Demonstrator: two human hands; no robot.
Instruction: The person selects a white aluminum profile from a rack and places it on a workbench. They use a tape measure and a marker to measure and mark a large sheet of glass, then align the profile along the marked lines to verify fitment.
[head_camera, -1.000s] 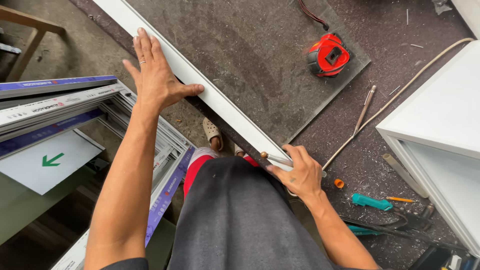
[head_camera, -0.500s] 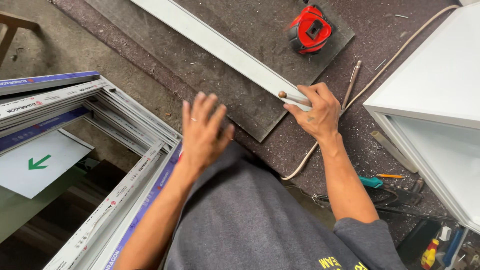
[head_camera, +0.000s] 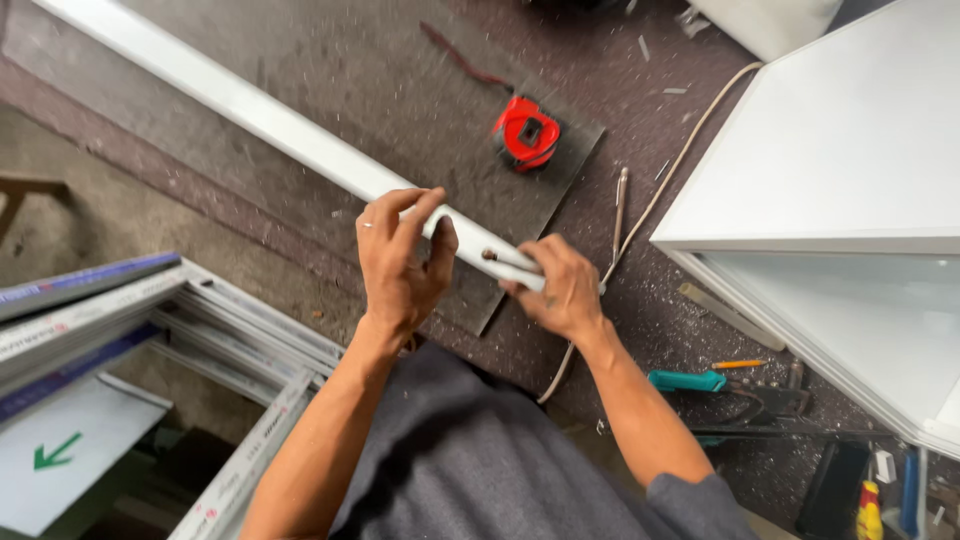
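A long white plastic profile bar (head_camera: 260, 115) lies diagonally across a dark felt-covered bench (head_camera: 330, 60). My left hand (head_camera: 398, 262) wraps around the bar close to its near end, fingers curled over the top. My right hand (head_camera: 562, 288) grips the very end of the bar, with a small dark knob showing between the two hands. A red tape measure (head_camera: 526, 132) rests on the dark board just beyond my hands.
A white framed panel (head_camera: 830, 170) fills the right side. A thin rod (head_camera: 620, 200) and a pale cable (head_camera: 690, 140) lie beside it. A teal-handled tool (head_camera: 690, 381) and other tools sit at lower right. Stacked white frame profiles (head_camera: 200, 330) lean at left.
My left hand has come from resting near my body up onto the bar beside my right hand. Both hands now hold the bar's near end. The view has shifted.
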